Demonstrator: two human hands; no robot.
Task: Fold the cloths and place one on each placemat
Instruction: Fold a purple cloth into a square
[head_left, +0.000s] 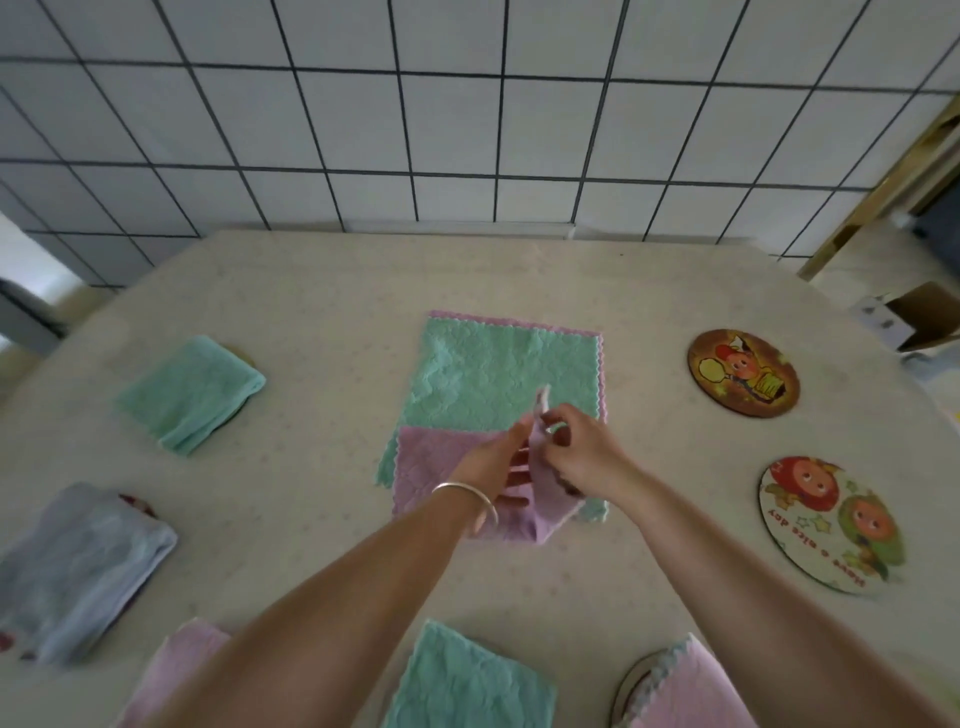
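A pale speckled bench (311, 312) stands against a white tiled wall (467, 130), seen from above. At far left, a folded blue-grey cloth (78, 566) lies on a placemat that is almost wholly hidden beneath it. Beyond it, a folded mint cloth (189, 395) covers another placemat, of which only a sliver of rim shows. At the near edge, a pink cloth (182, 660) is partly hidden by the left forearm. In the middle of the bench lies a two-sided cloth (493, 374), mint on one face and pink on the other, its near part turned over so the pink side shows. The left hand (498, 462), with a silver bangle (467, 501) on the wrist, rests with straight fingers against the raised pink flap. Just beside it, the right hand (576, 452) pinches the upper corner of that flap, lifting it off the bench. Near the bottom centre lies another mint cloth (467, 680). To its right, a pink cloth with a mint edge (685, 691) partly covers a round placemat (631, 686). On the right, two round cartoon placemats lie bare: a dark one (743, 371) farther away and a light one (831, 525) nearer.
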